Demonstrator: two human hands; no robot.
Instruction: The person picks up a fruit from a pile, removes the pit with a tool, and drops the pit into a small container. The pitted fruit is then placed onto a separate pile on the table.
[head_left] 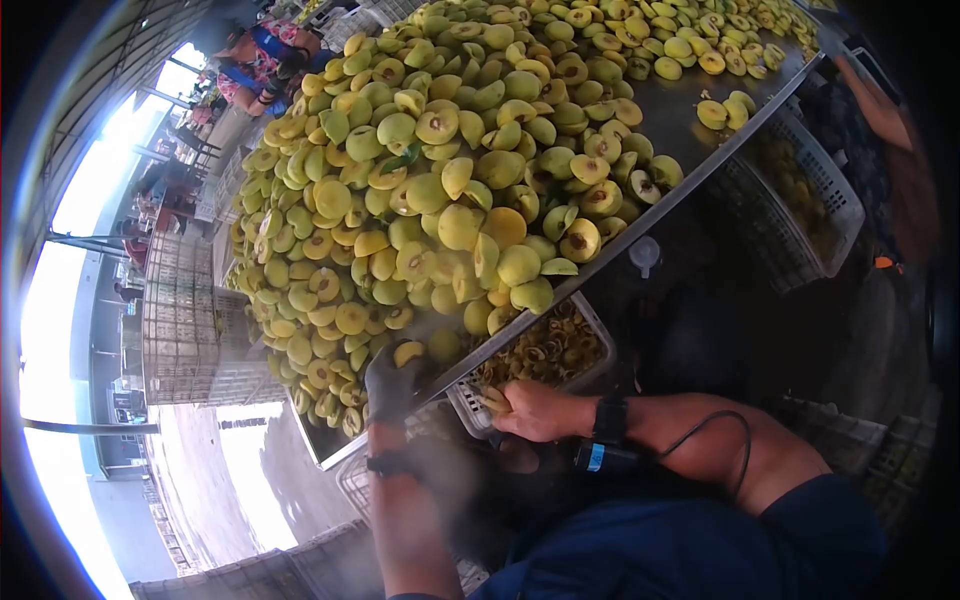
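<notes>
My left hand (391, 385), in a grey glove, is at the near edge of the metal table, its fingers blurred around a halved yellow-green fruit (408, 352) that looks like a peach. A large heap of such fruit halves (430, 200) covers the table, many with a brown pit hollow showing. My bare right hand (540, 410) is closed beside the rim of a white plastic basket (466, 408) below the table edge. A small yellowish piece (494, 399) sticks out from its fingers; its kind is unclear. Brown-yellow scraps (555, 350) lie in the basket.
The raised metal rim (690, 185) of the table runs diagonally between heap and basket. Another basket (840, 225) holding fruit stands at right, beside a person's arm (880, 105). Another person (262, 62) is across the table. Stacked crates (180, 310) stand at left.
</notes>
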